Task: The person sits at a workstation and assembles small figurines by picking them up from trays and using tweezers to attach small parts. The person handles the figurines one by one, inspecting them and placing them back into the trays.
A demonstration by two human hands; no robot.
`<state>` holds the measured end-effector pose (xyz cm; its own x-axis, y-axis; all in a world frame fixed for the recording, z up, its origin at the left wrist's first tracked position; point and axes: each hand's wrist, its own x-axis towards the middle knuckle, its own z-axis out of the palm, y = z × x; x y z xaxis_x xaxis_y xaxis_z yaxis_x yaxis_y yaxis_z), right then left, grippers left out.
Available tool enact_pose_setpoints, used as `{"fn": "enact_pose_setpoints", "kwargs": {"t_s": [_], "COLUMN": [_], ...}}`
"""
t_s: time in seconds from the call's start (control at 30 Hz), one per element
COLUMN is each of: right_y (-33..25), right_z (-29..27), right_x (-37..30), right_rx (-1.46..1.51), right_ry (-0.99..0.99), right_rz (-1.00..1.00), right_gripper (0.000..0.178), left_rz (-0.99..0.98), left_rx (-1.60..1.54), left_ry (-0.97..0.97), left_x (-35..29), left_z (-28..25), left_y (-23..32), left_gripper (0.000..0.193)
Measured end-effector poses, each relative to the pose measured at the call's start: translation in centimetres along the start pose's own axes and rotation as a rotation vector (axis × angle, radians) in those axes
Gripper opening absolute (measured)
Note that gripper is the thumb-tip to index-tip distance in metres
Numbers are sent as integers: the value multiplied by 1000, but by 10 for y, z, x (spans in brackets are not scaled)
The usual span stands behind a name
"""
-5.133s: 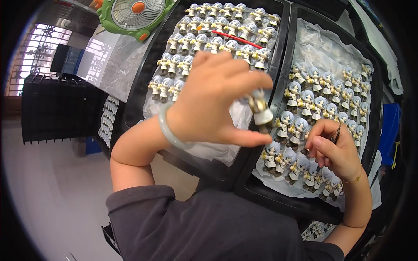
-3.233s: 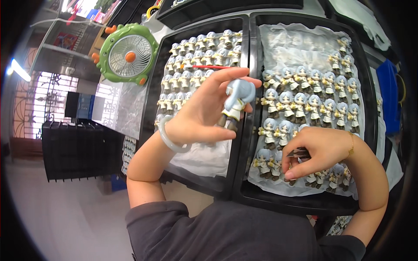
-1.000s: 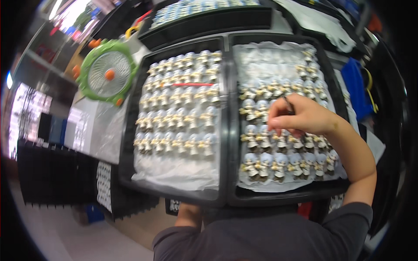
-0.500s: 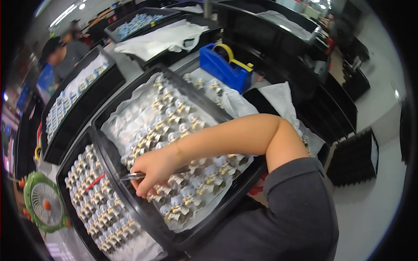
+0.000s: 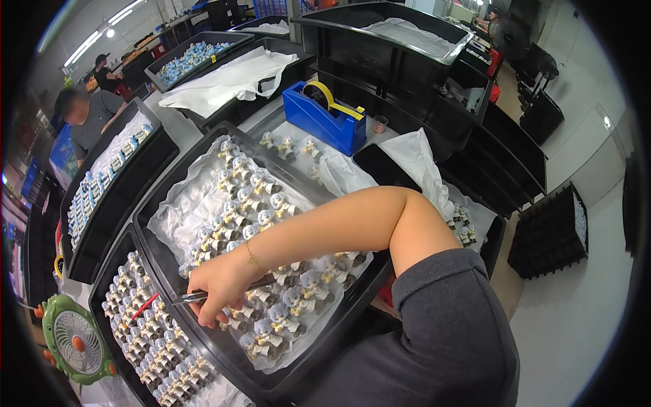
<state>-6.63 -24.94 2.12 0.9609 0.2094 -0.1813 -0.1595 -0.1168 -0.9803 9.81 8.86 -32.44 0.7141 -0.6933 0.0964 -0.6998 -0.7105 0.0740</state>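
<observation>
My right hand [image 5: 220,285] is closed round a slim dark pen-like tool [image 5: 192,297] with a silvery end; its exact kind is unclear. The hand hovers over a black tray [image 5: 140,224] lined with white sheet, at its left edge. Rows of small figurines [image 5: 278,315] with pale blue-grey heads and white bodies stand in it, some hidden under my forearm. To the left, a second black tray [image 5: 102,288] holds tight rows of like figurines, with a thin red stick [image 5: 144,306] lying across them. My left hand is out of view.
A blue tape dispenser [image 5: 325,119] sits behind the tray, near a few loose figurines [image 5: 285,147]. A green fan [image 5: 78,339] stands far left. Stacked black bins [image 5: 380,61] rise at the back. A co-worker [image 5: 91,119] is beyond a tray of blue pieces [image 5: 108,169].
The whole view has shifted, so the trays and bins sit differently in the picture. My right hand still grips the tool near the edge between the two trays.
</observation>
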Motion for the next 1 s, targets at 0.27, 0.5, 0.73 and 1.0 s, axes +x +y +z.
{"fn": "enact_pose_setpoints", "kwargs": {"t_s": [0.27,0.5,0.73,1.0], "right_y": [-3,-4,-1,-9], "right_z": [3,4,5,4], "right_x": [-7,-10,-14,-13], "right_rx": [-43,-60,-44,-89], "right_ry": [-1,11,8,0], "right_rz": [-31,-51,-51,3], "right_gripper": [22,24,20,25], "left_rz": [-11,2,-6,3], "left_rx": [2,-6,-12,-8], "left_ry": [5,16,18,18], "left_x": [-4,-9,-28,-55], "left_z": [-3,-1,-4,-20], "left_y": [-5,-6,-15,-29], "left_gripper": [35,35,36,37]}}
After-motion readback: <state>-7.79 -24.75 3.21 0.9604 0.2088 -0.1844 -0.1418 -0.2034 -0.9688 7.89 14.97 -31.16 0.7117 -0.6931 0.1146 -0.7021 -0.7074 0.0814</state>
